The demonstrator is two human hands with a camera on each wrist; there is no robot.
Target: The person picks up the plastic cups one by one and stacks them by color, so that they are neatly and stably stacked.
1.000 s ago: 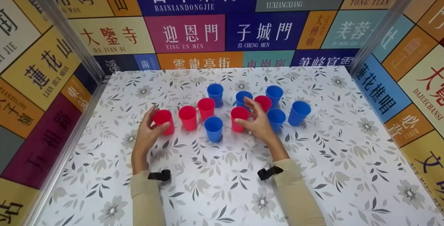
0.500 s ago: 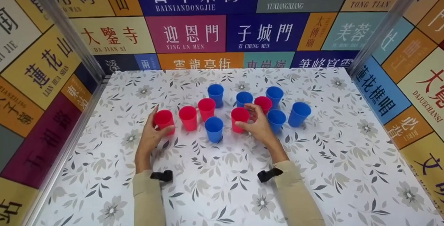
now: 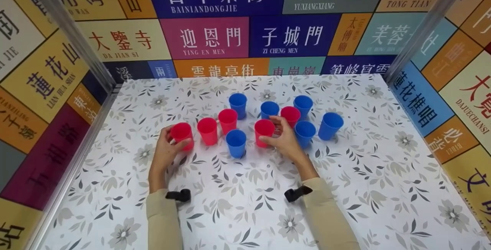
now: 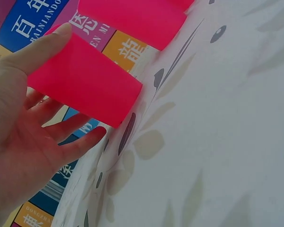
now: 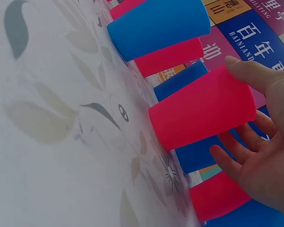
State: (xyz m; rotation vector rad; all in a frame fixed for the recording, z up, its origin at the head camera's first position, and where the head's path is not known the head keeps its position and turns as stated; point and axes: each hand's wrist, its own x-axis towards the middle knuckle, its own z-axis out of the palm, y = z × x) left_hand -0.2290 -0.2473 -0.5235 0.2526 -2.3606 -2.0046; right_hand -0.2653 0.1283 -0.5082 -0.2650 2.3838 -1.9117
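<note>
Three views, one tabletop (image 3: 251, 215)
High above it, the head camera faces forward and down; both wrist cameras look low, close across it. All three share the signboard wall (image 3: 211, 37) behind it.

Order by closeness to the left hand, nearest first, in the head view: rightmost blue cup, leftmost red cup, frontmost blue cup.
1. Leftmost red cup: in the left hand.
2. Frontmost blue cup: front middle.
3. Rightmost blue cup: far right.
</note>
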